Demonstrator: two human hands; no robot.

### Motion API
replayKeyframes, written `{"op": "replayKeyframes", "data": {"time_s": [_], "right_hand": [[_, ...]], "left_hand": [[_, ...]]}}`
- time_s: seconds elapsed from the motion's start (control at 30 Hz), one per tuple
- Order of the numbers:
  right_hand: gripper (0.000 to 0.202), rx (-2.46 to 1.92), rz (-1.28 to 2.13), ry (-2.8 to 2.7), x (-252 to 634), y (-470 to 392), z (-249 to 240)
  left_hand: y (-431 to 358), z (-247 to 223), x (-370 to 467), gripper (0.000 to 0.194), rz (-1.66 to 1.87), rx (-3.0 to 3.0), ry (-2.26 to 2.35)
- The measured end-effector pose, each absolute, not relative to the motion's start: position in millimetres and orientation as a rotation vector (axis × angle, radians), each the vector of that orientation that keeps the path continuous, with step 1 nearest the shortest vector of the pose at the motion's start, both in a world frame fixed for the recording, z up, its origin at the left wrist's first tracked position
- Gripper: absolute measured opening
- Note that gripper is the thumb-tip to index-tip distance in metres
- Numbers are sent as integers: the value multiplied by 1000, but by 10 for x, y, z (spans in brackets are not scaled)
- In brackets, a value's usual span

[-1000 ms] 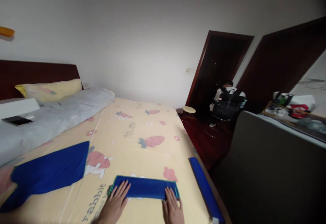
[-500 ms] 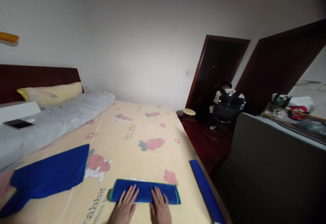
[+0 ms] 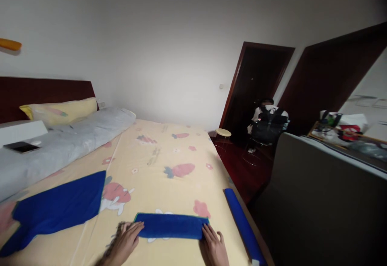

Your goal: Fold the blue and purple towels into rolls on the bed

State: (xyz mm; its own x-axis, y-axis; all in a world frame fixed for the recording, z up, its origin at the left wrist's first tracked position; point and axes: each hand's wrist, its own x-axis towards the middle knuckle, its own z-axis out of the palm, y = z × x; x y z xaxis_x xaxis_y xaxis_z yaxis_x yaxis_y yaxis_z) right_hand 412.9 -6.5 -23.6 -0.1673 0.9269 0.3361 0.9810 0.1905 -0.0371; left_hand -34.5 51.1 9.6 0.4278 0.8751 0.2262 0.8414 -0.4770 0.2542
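A blue cloth (image 3: 172, 226) with green edging lies folded into a narrow strip on the bed at the near side. At its left end is my left hand (image 3: 128, 235), its fingers close together over the edge. My right hand (image 3: 214, 239) grips the right end, fingertips on top and one outer finger raised. Both thumbs are mostly hidden. To the left, a second blue cloth (image 3: 63, 207) lies spread out with its lower corner trailing toward me. A long blue roll (image 3: 243, 223) rests along the right edge of the bed.
The bed (image 3: 157, 193) has a yellow printed sheet. Grey bedding (image 3: 75, 133), a yellow pillow (image 3: 63, 110) and a dark flat device (image 3: 21, 147) are at left. Beyond the bed stand a round stool (image 3: 223, 132) and a seated person (image 3: 266, 122). A dark panel (image 3: 320, 193) rises at right.
My hands have moved apart from the middle of the folded cloth to its two ends. The cloth strip looks slightly shorter, and its right-hand green stitching no longer shows.
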Motion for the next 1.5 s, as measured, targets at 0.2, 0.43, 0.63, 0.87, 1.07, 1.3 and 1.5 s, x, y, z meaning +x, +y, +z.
{"op": "replayKeyframes", "data": {"time_s": [0.2, 0.43, 0.63, 0.87, 1.07, 1.3, 1.5], "right_hand": [[39, -1699, -273, -2271, 4282, -168, -195], [50, -1842, -94, -2151, 4102, -200, 76], [51, -2002, -7, -2052, 3942, 94, 378], [48, -2062, -45, -2007, 3635, 393, 235], [68, -1502, 60, -2241, 2775, 329, 34], [55, -1794, 41, -2108, 3540, 179, -27], [55, -1932, 57, -2066, 3996, 85, -76]], "left_hand": [[446, 316, -427, 57, 350, 2499, 1575], [459, 371, -403, 55, 292, 2431, 1636], [598, 536, -271, 41, 260, 2363, 1778], [771, 492, 192, 56, 192, 2385, 1828], [635, 189, 920, 80, 169, 2580, 1518], [634, 63, 186, 66, 410, 2848, 1443], [712, 98, -213, 60, 383, 2820, 1473]]}}
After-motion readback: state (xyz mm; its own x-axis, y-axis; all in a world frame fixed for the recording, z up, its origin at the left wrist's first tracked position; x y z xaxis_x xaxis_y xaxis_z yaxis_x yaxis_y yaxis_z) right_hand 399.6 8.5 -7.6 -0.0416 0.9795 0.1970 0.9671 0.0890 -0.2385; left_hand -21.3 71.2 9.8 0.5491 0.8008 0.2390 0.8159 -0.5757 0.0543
